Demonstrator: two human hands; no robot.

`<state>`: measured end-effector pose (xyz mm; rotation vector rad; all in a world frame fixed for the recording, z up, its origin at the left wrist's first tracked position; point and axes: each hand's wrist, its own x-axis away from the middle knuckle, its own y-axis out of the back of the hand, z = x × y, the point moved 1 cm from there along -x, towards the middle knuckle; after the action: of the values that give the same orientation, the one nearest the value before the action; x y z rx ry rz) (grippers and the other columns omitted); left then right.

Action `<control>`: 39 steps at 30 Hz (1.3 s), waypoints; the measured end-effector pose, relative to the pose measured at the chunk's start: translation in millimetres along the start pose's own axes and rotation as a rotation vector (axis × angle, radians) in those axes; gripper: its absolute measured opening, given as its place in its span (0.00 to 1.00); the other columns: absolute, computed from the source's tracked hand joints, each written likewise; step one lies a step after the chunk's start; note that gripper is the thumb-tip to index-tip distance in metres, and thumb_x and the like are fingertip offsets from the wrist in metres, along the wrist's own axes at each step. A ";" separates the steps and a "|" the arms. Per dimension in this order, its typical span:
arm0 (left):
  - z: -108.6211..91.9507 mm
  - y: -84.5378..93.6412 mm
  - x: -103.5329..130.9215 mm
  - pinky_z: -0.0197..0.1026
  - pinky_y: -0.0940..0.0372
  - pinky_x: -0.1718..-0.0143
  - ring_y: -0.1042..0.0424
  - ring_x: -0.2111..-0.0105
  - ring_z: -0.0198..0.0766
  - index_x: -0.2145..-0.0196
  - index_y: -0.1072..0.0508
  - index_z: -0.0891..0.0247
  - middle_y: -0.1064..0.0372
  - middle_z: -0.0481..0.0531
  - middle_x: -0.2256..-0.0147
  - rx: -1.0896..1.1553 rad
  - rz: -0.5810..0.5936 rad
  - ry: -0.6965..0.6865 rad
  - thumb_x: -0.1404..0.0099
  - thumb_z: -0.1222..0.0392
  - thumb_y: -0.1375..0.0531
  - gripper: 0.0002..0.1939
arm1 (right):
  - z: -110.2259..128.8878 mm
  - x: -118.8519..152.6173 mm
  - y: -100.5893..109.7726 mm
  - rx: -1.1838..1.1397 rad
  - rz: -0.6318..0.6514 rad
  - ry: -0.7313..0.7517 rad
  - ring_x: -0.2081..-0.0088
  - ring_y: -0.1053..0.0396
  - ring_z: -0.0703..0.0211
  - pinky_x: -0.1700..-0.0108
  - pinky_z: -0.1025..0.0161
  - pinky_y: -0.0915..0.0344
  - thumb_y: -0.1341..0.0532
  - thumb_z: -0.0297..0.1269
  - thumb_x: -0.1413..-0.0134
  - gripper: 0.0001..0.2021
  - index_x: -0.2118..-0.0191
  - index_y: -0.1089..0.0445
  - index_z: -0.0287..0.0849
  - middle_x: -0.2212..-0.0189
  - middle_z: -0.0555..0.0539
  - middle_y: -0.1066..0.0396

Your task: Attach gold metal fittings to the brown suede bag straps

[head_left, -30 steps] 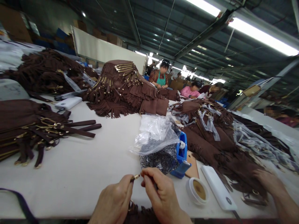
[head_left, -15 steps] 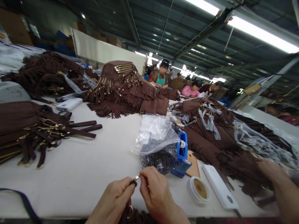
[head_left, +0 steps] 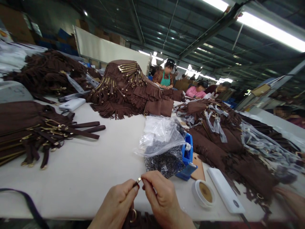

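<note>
Brown fringed material [head_left: 149,221] is cut off by the bottom edge. Above it, near the desk [head_left: 83,184] edge, the left hand [head_left: 116,198], angled inward, pinches a metal-tipped strap [head_left: 138,180], mostly hidden; the right hand [head_left: 163,194] curls to its tip, its grip impossible to tell.

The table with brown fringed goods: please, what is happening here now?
A person works at the table among piles of brown fringed goods. The left hand pinches a small dark piece with a gold-coloured end; the right hand is at that end. Below the hands shows dark fringed material with a ring. An open tub stands to the right.
</note>
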<state>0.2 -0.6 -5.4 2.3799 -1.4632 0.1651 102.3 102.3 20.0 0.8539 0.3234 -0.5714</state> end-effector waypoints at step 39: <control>19.0 -11.2 20.7 0.34 0.45 0.81 0.30 0.81 0.36 0.64 0.35 0.61 0.30 0.46 0.78 -0.689 -0.085 -0.443 0.39 0.71 0.56 0.13 | 9.2 6.9 28.7 0.031 0.315 0.068 0.64 0.33 0.61 0.63 0.67 0.35 0.51 0.25 0.41 0.11 0.59 0.33 0.39 0.66 0.43 0.30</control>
<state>18.1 -20.0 -20.0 1.9488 -1.2925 -0.8032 125.2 107.7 40.0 0.9342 0.2355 -0.2554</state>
